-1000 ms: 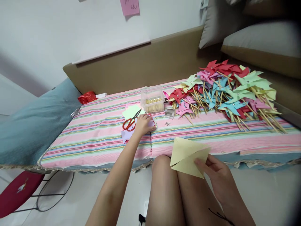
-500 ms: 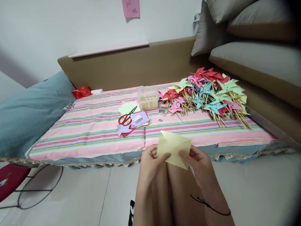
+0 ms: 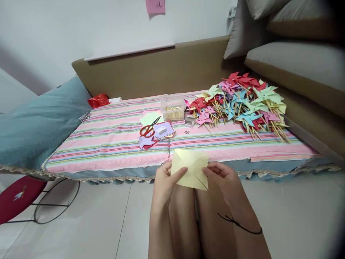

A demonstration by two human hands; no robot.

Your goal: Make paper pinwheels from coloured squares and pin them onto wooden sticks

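A square of pale yellow paper (image 3: 192,163), slit in from its corners, is held over my lap. My left hand (image 3: 168,180) grips its left side, thumb pressed on the front near the middle. At the right edge my right hand (image 3: 222,178) pinches the paper between thumb and fingers; the fingers behind it are partly hidden. Beyond the paper lie red-handled scissors (image 3: 147,131), a stack of coloured paper cards (image 3: 168,129), cut purple paper (image 3: 145,142) and a few small metal pieces (image 3: 187,132).
Finished paper pinwheels (image 3: 242,104) on sticks are heaped at the right. A clear plastic box (image 3: 173,108) of sticks and a small open box (image 3: 190,122) stand mid-couch on the striped cloth (image 3: 107,140). A red stool (image 3: 21,198) is at the lower left.
The yellow paper has shifted left and turned slightly. My left thumb reaches further across its front, while my right thumb has drawn back toward the edge. The camera view has shifted slightly.
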